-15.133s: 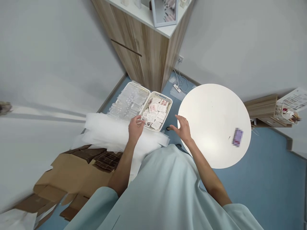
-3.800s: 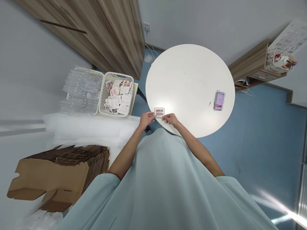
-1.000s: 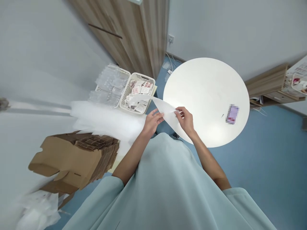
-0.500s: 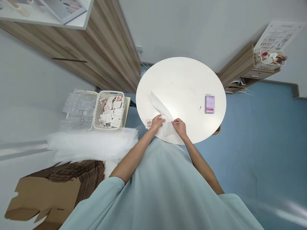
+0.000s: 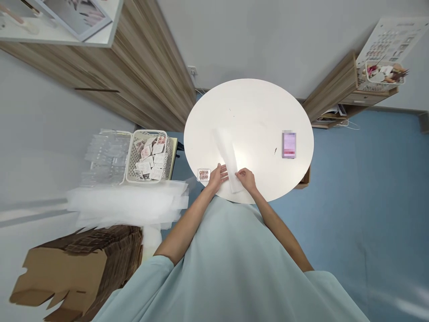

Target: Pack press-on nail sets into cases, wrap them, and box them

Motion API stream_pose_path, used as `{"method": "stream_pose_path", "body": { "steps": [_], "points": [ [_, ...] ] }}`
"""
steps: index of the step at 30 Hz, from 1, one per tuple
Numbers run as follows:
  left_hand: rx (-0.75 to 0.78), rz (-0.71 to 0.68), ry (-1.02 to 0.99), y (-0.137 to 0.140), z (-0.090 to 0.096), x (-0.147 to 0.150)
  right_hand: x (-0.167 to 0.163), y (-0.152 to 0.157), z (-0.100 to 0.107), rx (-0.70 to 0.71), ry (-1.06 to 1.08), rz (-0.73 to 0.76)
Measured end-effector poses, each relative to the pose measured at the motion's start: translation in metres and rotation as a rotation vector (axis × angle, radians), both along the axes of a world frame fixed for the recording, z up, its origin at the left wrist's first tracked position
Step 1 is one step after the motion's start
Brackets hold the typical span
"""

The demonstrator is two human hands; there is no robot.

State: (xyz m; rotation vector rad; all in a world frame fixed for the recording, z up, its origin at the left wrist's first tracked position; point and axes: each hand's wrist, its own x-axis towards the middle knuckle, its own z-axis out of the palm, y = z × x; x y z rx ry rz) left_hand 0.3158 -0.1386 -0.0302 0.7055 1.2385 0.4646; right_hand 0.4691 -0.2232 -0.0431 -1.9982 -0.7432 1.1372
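A long strip of translucent white wrapping sheet (image 5: 231, 163) runs lengthwise over the white round table (image 5: 258, 103), its lower end near the table's front edge. My right hand (image 5: 247, 180) pinches the strip's right edge between thumb and fingers. Along the left edge, my left hand (image 5: 218, 177) is open, fingers stretched out and touching or just under the strip; I cannot tell which. Left of that hand lies a small clear case (image 5: 203, 175) with rows of reddish nail-like pieces in it.
A purple, blurred rectangle (image 5: 288, 145) lies at the table's right. To the left stand a white basket of small packets (image 5: 150, 156), clear plastic trays (image 5: 109, 152), a stack of white sheets (image 5: 130, 201) and flattened cardboard boxes (image 5: 67, 273). A wooden cabinet (image 5: 144, 67) stands behind.
My left hand has opened from a pinch, its fingers now straight. The strip has swung more upright, and its folded lower end now lies straighter. The small case shows in full.
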Motion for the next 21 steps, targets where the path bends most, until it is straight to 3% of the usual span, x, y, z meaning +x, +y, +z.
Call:
{"method": "stream_pose_path", "body": {
  "steps": [6, 9, 15, 21],
  "points": [
    [-0.218, -0.051, -0.066, -0.007, -0.001, 0.001, -0.004, 0.005, -0.004, 0.058, 0.066, 0.04],
    [-0.248, -0.089, -0.075, -0.007, -0.001, -0.001, -0.006, 0.005, 0.0, 0.128, 0.081, 0.071],
    [-0.079, -0.095, 0.092, 0.004, 0.002, -0.004, -0.003, 0.009, 0.017, 0.205, 0.051, 0.066],
    [0.13, -0.009, 0.215, 0.025, 0.004, -0.012, 0.016, 0.003, 0.024, 0.215, -0.032, -0.068]
  ]
}}
